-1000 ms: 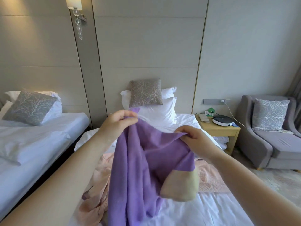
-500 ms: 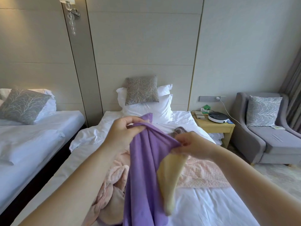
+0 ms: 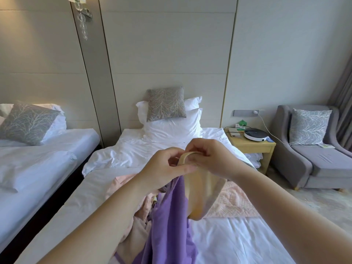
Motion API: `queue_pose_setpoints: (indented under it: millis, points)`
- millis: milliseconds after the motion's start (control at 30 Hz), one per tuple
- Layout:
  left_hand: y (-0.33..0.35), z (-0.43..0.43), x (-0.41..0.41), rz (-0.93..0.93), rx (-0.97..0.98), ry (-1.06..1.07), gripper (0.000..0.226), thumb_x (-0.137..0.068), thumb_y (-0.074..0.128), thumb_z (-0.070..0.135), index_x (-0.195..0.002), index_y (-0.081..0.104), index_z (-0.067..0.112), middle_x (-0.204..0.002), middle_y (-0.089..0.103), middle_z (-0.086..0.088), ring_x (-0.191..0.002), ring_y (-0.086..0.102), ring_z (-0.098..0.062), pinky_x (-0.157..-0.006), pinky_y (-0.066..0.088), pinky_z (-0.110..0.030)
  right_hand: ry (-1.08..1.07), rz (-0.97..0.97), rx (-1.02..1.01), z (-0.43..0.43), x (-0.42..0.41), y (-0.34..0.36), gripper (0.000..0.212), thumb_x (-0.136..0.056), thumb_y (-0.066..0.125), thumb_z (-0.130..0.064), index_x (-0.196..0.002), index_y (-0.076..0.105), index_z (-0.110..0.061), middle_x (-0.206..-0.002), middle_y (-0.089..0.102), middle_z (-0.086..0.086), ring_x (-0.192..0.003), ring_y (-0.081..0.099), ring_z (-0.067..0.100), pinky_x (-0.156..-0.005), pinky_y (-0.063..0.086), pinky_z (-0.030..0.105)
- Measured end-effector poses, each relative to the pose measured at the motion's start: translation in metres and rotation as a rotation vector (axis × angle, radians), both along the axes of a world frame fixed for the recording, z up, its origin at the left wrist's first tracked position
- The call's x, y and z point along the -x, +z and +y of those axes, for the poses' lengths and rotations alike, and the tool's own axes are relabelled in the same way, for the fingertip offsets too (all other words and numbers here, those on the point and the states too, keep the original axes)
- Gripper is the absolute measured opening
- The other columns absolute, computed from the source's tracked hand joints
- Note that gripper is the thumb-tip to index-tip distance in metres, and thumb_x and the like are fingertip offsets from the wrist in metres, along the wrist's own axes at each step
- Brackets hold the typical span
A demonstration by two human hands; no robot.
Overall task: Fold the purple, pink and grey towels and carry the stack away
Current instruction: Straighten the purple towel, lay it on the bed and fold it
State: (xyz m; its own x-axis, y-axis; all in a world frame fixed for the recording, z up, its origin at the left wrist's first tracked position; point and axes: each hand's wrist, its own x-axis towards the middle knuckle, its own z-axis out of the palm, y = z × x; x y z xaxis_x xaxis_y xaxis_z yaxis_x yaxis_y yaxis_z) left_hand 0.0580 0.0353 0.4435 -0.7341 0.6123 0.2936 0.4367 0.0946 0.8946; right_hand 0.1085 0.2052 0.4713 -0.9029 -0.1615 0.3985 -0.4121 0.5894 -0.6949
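Up above the bed (image 3: 238,242), both hands meet at chest height. Left hand (image 3: 167,168) and right hand (image 3: 211,159) touch, fingers (image 3: 187,169) pressed together, pinching the top edge of the purple towel (image 3: 167,221); its pale yellow reverse (image 3: 200,191) shows at the grip and hangs just beside the purple face. Towel drapes straight down. Pink towel (image 3: 232,201) lies crumpled and spread on the sheet below. Grey towel not clearly made out.

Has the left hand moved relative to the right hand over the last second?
Yes. The left hand has closed in on the right hand; both now meet at the top of the purple towel, in front of the white pillows.
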Motion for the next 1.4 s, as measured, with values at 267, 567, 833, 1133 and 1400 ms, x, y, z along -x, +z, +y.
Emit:
queue_pose_setpoints:
  millis: [267,567,833,1133,1400]
  points:
    - [-0.002,-0.016,0.006,-0.092,-0.22,0.193,0.014,-0.082,0.071,0.007,-0.086,0.076,0.02,-0.092,0.073,0.001,-0.085,0.064,-0.012,-0.084,0.048,-0.028,-0.11,-0.064,0.066,0.029,-0.005,-0.016,0.016,-0.082,0.072,-0.015,-0.078,0.064,-0.028,-0.076,0.067,-0.004,-0.072,0.061,0.014,-0.07,0.049,0.025]
    - [-0.001,-0.006,-0.003,-0.047,-0.141,0.156,0.021,-0.061,0.085,0.029,-0.076,0.072,0.024,-0.068,0.071,0.0,-0.065,0.064,-0.011,-0.066,0.052,-0.023,0.035,-0.018,0.238,0.003,0.003,-0.011,0.02,-0.079,0.07,0.002,-0.079,0.068,-0.018,-0.069,0.069,-0.008,-0.061,0.061,0.004,-0.06,0.049,0.015]
    - [-0.002,-0.016,-0.001,0.045,-0.252,0.142,0.008,-0.071,0.075,0.026,-0.069,0.067,0.027,-0.068,0.068,0.005,-0.066,0.063,-0.008,-0.065,0.049,-0.02,0.126,-0.033,0.494,-0.003,0.009,-0.015,0.013,-0.08,0.068,0.001,-0.087,0.062,-0.009,-0.085,0.074,0.004,-0.081,0.067,0.011,-0.071,0.053,0.022]
    - [-0.006,-0.022,-0.002,0.012,-0.221,0.168,0.023,-0.083,0.071,0.01,-0.091,0.052,0.02,-0.092,0.067,0.0,-0.073,0.065,-0.011,-0.067,0.051,-0.022,0.176,-0.051,0.601,-0.015,0.009,-0.027,0.011,-0.084,0.062,0.004,-0.082,0.056,-0.005,-0.073,0.071,-0.004,-0.058,0.061,-0.001,-0.053,0.044,0.009]
    - [0.01,-0.027,0.003,0.258,-0.089,0.19,0.003,-0.088,0.066,0.021,-0.09,0.065,0.021,-0.08,0.065,-0.002,-0.062,0.05,-0.01,-0.063,0.041,-0.019,0.187,0.005,0.556,-0.026,0.014,-0.029,0.012,-0.08,0.068,-0.008,-0.086,0.057,-0.007,-0.084,0.068,0.001,-0.08,0.063,0.012,-0.077,0.049,0.023]
